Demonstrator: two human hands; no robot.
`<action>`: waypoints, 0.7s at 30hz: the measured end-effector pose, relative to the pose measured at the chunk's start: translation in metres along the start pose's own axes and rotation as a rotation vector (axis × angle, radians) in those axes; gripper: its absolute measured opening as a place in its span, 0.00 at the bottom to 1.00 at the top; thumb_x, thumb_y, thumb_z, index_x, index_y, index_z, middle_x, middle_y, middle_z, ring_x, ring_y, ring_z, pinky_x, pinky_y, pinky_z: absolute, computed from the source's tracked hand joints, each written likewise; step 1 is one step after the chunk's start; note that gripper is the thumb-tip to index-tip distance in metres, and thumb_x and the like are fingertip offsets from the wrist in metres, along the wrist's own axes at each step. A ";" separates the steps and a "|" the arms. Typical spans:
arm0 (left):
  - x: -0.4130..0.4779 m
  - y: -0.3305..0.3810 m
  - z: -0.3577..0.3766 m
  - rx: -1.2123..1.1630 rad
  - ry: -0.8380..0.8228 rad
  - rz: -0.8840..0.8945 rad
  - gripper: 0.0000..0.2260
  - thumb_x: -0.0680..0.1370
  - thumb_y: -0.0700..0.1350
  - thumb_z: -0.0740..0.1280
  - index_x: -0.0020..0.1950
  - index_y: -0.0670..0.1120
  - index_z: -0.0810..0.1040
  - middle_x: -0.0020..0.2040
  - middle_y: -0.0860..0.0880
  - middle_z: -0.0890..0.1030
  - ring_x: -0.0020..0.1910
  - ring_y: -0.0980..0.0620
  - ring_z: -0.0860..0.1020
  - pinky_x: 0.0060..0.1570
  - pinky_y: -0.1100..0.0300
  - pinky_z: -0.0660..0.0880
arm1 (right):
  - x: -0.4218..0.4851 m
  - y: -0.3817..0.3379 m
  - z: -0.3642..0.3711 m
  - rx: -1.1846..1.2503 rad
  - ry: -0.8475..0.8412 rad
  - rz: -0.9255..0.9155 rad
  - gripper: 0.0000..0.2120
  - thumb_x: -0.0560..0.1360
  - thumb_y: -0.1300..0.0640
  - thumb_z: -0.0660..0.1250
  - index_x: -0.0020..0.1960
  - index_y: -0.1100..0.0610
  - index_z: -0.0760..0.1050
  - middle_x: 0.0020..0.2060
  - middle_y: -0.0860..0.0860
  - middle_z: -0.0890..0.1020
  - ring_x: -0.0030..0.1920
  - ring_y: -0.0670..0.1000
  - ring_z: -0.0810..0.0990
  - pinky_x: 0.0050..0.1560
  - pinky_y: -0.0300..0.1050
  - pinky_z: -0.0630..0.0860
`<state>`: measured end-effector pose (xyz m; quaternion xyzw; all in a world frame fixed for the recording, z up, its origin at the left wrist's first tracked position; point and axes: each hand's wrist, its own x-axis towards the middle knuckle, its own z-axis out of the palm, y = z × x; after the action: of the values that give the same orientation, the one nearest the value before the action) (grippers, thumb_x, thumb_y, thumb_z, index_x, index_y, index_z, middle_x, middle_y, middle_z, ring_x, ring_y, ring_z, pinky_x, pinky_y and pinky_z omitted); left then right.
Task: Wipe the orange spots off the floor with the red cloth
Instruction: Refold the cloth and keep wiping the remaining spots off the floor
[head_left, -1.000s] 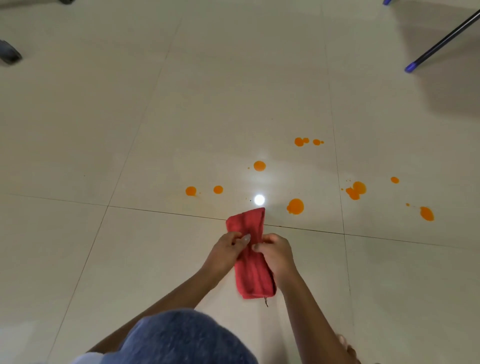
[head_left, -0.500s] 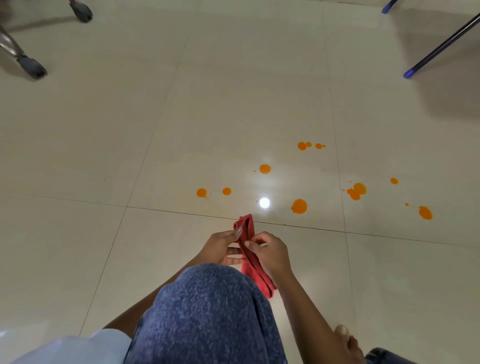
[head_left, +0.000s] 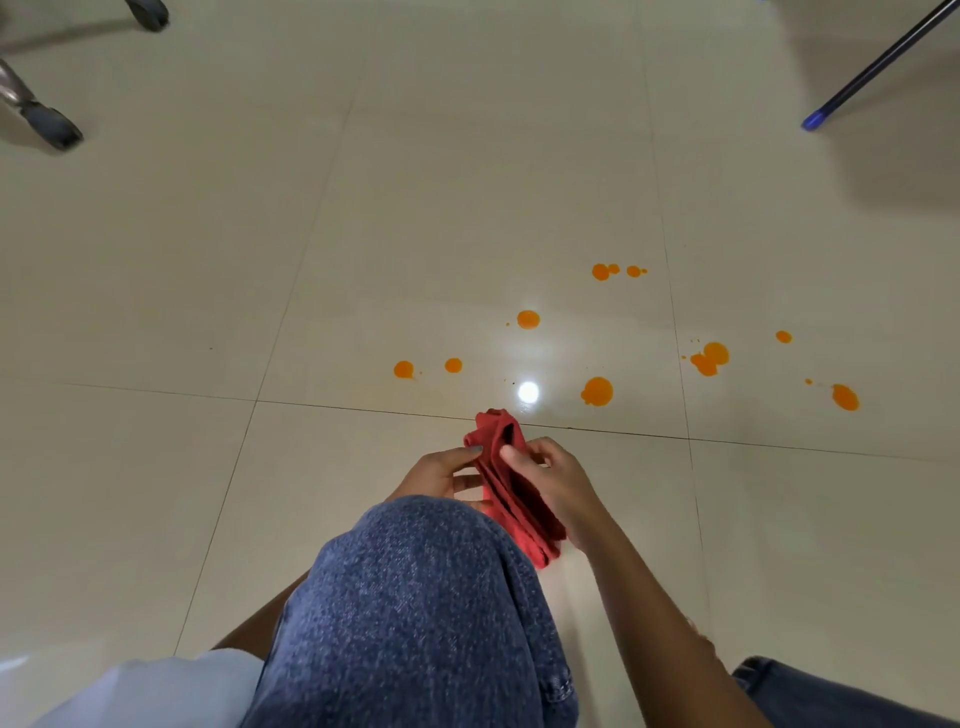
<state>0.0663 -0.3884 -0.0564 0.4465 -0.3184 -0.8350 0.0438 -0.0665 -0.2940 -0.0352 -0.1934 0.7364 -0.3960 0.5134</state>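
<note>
Cloth (head_left: 497, 434) pinched between left grip (head_left: 441, 474), right grip (head_left: 560, 480)

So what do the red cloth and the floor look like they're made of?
The red cloth looks like soft, matte fabric: it bends in limp folded layers. The floor is probably glazed or polished tile, glossy: thin joint lines and a sharp light reflection show.

Left hand (head_left: 441, 470) half behind denim knee (head_left: 415, 597), blue pole (head_left: 872, 67) and grey leg (head_left: 41, 117) cut by frame edges
</note>
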 end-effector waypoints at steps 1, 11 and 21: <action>0.001 0.000 0.001 0.051 0.005 0.002 0.09 0.75 0.42 0.66 0.52 0.41 0.81 0.52 0.43 0.81 0.53 0.44 0.79 0.57 0.44 0.76 | -0.001 -0.001 0.003 -0.049 -0.017 -0.009 0.17 0.71 0.45 0.69 0.50 0.56 0.74 0.45 0.49 0.81 0.45 0.51 0.81 0.47 0.45 0.77; -0.006 0.003 -0.012 -0.381 0.144 0.025 0.05 0.76 0.42 0.61 0.46 0.41 0.75 0.37 0.46 0.78 0.37 0.48 0.76 0.42 0.52 0.73 | 0.006 0.014 -0.023 0.100 0.147 0.064 0.04 0.74 0.61 0.66 0.49 0.56 0.78 0.43 0.53 0.82 0.45 0.52 0.79 0.48 0.47 0.74; 0.006 0.034 -0.018 -0.312 0.119 0.161 0.22 0.79 0.55 0.56 0.71 0.47 0.64 0.63 0.49 0.74 0.67 0.48 0.68 0.66 0.51 0.63 | -0.025 -0.094 -0.059 -0.150 0.150 -0.406 0.07 0.75 0.64 0.65 0.49 0.58 0.80 0.42 0.50 0.82 0.45 0.49 0.79 0.49 0.43 0.74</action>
<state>0.0695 -0.4266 -0.0479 0.4560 -0.2165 -0.8403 0.1977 -0.1214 -0.3114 0.0624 -0.3453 0.7457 -0.4486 0.3513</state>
